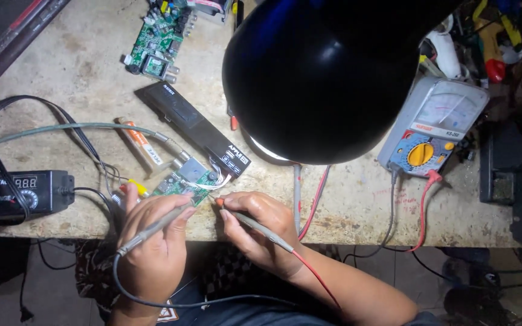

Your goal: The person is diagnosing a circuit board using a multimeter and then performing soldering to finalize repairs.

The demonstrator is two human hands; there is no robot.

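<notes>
Where the bench [357, 199] meets its left edge, black power supply [16, 194] with a red display. Near the front edge, small green board [187, 181], just beside a black box [194, 124] with a white label at its near end. Left hand [152, 247] closed around a grey probe [152, 229], tip on the board. Right hand [258, 232] pinching a red-tipped probe [255, 224], tip also at the board. Black lamp shade [333, 72] overhead. Toward the right edge, grey meter [433, 127] with yellow dial and blue face.

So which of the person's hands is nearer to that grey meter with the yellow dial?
The right hand. It holds the red probe at the table edge, below and left of the grey meter. The left hand, with the black probe, lies farther left.
</notes>
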